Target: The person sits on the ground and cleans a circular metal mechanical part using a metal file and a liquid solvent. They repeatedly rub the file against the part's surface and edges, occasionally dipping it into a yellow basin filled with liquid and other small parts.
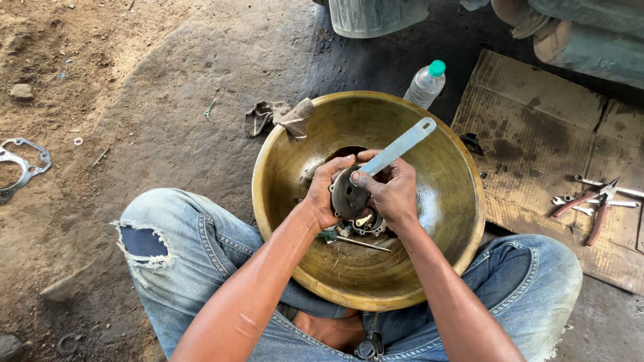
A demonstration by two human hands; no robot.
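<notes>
Over a wide brass-coloured bowl (443,167), my left hand (323,194) grips a dark round metal part (347,196) by its left edge. My right hand (396,191) holds a flat grey scraper-like tool (401,147), its lower end pressed against the part and its handle pointing up to the right. Just below the part, inside the bowl, lie another small metal housing (367,223) and a thin screwdriver (355,241). Both hands are over the bowl's middle.
A dirty rag (278,117) hangs on the bowl's far left rim. A plastic bottle with a green cap (425,84) stands behind it. Red-handled pliers (590,201) and wrenches (590,204) lie on cardboard (537,127) at right. A metal gasket (20,164) lies on the dirt at left.
</notes>
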